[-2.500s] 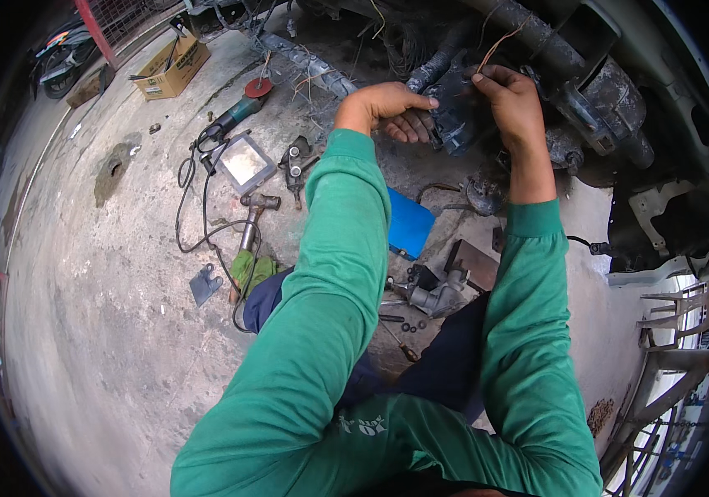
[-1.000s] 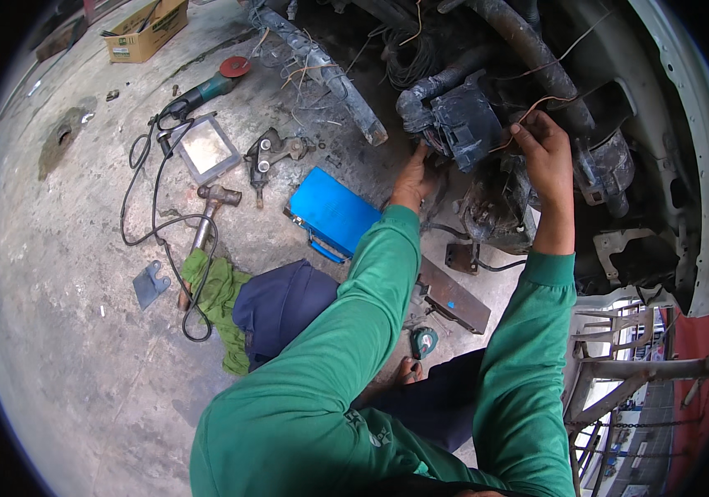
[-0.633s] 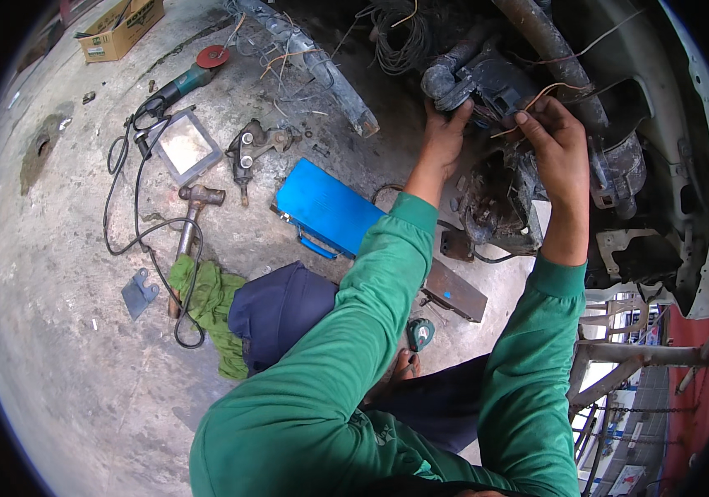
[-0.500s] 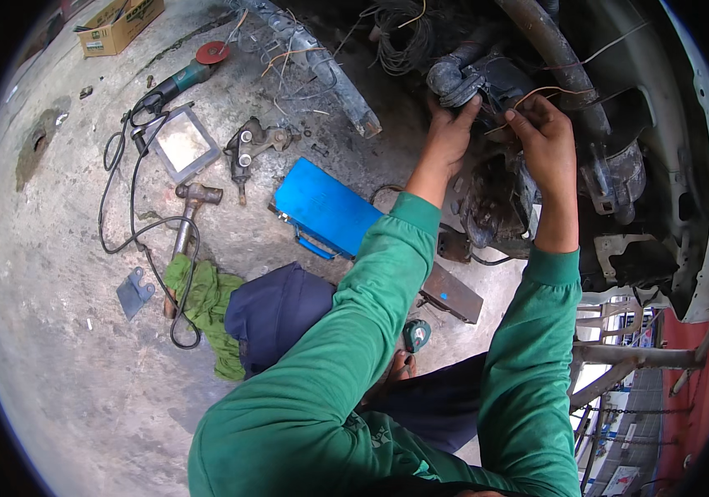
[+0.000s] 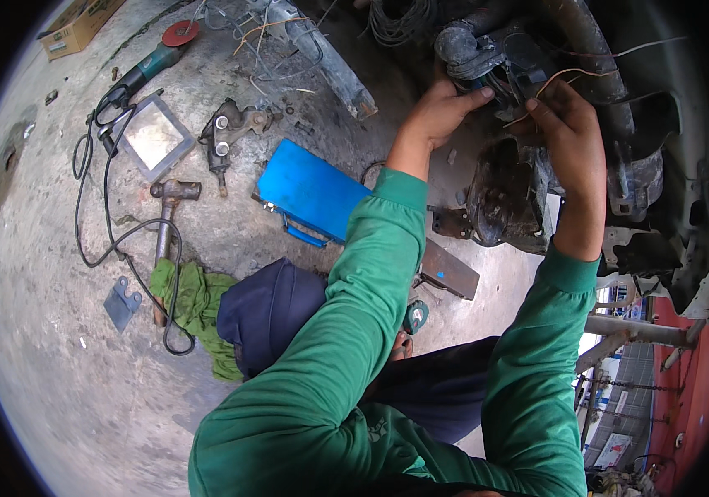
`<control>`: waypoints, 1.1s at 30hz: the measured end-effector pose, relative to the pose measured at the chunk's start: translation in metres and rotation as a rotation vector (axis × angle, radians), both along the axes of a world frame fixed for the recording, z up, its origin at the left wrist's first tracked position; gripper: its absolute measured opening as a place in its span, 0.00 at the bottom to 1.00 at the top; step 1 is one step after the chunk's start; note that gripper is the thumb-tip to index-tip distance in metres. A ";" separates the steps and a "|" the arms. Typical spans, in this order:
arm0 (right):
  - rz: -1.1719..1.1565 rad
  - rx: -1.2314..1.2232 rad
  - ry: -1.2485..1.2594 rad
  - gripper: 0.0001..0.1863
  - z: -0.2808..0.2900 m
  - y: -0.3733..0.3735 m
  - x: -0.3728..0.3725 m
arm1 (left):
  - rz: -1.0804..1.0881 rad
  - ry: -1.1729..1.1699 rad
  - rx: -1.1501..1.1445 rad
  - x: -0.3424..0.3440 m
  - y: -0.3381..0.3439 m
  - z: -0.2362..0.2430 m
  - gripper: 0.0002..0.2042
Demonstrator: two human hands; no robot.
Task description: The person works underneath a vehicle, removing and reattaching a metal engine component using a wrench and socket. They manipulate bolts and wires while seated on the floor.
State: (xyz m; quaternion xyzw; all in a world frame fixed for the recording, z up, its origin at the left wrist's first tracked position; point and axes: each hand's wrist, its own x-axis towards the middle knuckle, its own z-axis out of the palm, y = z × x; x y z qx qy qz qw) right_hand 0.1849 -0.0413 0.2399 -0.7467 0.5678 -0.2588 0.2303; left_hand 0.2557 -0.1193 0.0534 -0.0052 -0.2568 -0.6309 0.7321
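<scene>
At the upper right, under the vehicle body, my left hand [image 5: 443,110] is around the lower side of a dark, grimy rounded part [image 5: 460,54]. Its thumb points right; its other fingers are partly hidden behind the part. To its right my right hand [image 5: 568,128] is closed in a pinch on a thin orange wire [image 5: 555,76], whose short end sticks out left of the fingertips. The rest of the wire runs up and right past a thick pipe [image 5: 590,45]. Dark cables hang between my two hands.
On the concrete floor lie a blue toolbox [image 5: 309,189], a hammer [image 5: 170,211], an angle grinder [image 5: 143,73] with its cord, a clear-lidded case [image 5: 154,137], a metal joint part [image 5: 226,137], a green cloth [image 5: 193,298] and a navy cloth [image 5: 271,311]. A metal beam [image 5: 321,54] lies beyond.
The view has shifted, so floor things sit farther left and a little higher. My hands are slightly farther apart, and more of the orange wire shows above my right hand.
</scene>
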 end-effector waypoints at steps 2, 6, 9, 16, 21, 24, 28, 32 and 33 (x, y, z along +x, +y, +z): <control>0.019 -0.066 -0.023 0.05 -0.011 0.003 -0.006 | 0.171 0.047 0.036 -0.009 0.002 0.009 0.40; 0.021 -0.202 -0.038 0.04 -0.019 -0.001 -0.019 | 0.151 0.053 -0.023 -0.011 0.000 0.006 0.40; 0.023 -0.286 -0.185 0.03 -0.031 -0.002 -0.020 | 0.082 0.158 -0.087 -0.015 0.002 -0.016 0.39; -0.022 -0.339 0.004 0.05 -0.025 -0.005 -0.008 | 0.145 0.357 0.306 -0.056 0.014 -0.009 0.36; -0.014 -0.184 -0.191 0.06 -0.024 -0.015 0.003 | 0.484 0.176 0.489 -0.067 -0.002 -0.016 0.32; -0.007 -0.166 -0.258 0.07 -0.027 -0.021 0.003 | 0.567 -0.026 0.553 -0.070 -0.002 -0.022 0.24; -0.004 -0.307 0.034 0.08 -0.033 -0.022 -0.001 | 0.272 0.359 0.603 -0.074 0.013 -0.016 0.15; 0.015 -0.335 0.082 0.07 -0.030 -0.028 0.002 | -0.003 0.617 0.559 -0.077 0.007 -0.013 0.13; 0.005 -0.283 0.030 0.08 -0.031 -0.030 -0.006 | -0.010 0.598 0.555 -0.080 0.014 -0.010 0.14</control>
